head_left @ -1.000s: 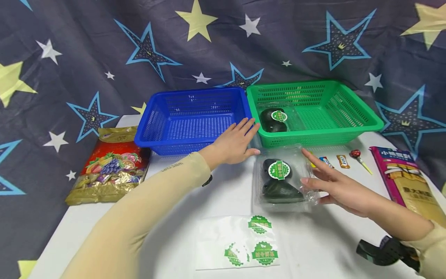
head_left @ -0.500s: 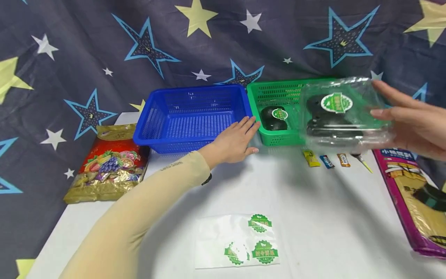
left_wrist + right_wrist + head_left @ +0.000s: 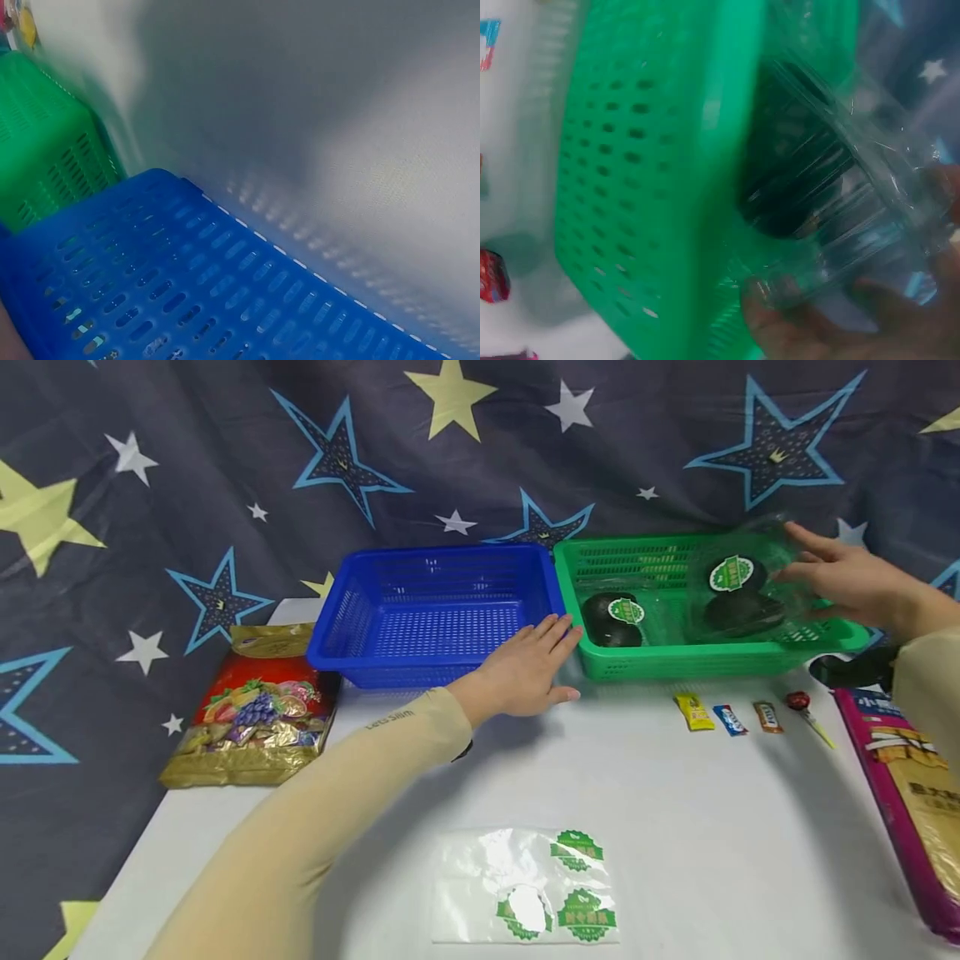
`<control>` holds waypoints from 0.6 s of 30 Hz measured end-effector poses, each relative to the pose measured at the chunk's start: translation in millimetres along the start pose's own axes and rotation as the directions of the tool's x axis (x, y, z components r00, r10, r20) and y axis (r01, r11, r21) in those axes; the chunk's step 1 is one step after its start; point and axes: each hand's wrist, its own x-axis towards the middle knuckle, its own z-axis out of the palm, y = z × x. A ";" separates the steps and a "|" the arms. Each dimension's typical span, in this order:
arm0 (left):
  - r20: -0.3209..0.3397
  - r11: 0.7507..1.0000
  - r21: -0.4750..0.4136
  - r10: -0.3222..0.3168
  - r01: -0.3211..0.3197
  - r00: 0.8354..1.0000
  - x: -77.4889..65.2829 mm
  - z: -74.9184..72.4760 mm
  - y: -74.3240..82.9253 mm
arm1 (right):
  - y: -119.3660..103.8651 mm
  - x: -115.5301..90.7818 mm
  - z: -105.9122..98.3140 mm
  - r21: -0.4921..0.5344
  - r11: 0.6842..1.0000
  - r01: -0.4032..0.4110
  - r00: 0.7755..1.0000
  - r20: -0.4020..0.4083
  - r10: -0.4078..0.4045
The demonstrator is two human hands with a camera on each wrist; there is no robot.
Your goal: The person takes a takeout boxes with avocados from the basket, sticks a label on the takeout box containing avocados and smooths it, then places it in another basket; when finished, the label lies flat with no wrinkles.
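My right hand (image 3: pixel 855 578) grips the right side of a clear plastic box (image 3: pixel 783 539) over the right part of the green basket (image 3: pixel 697 662). Dark, rounded produce shows through the box, its kind unclear, under a green and white sticker (image 3: pixel 731 574). In the right wrist view, the fingers (image 3: pixel 780 330) hold the edge of the box (image 3: pixel 870 232), tilted inside the basket rim. A second clear box (image 3: pixel 660 610) with similar dark contents lies in the basket's left end. My left hand (image 3: pixel 525 670), fingers straight, is by the near corner of the blue basket (image 3: pixel 405 675), next to the green one.
A sticker sheet (image 3: pixel 472 893) lies at the front of the white table. Small wrapped candies (image 3: pixel 694 712) and a lollipop (image 3: pixel 799 701) lie before the green basket. A red and gold candy bag (image 3: pixel 255 710) is at left, a purple and gold package (image 3: pixel 900 777) at right.
My right hand has lifted the clear box from the table and carried it up and right, then into the green basket's right side. My left hand has stayed by the blue basket.
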 end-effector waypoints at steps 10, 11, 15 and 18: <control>-0.010 0.999 0.025 -0.023 0.023 1.000 2.9 3.1 1.2 | 29.1 11.7 5.3 0.022 1.000 -0.010 0.998 0.057 0.008; -0.008 0.999 0.025 -0.024 0.024 1.000 3.0 2.9 1.4 | 30.4 11.6 5.7 0.017 1.000 -0.012 0.998 0.061 0.010; -0.007 0.999 0.024 -0.027 0.028 1.000 2.9 2.4 1.8 | 34.1 12.5 5.8 -0.042 0.999 -0.019 0.996 0.081 0.022; -0.008 0.999 0.020 -0.031 0.031 1.000 3.0 2.0 1.8 | 36.2 14.6 3.7 -0.096 0.995 -0.022 0.995 0.095 0.031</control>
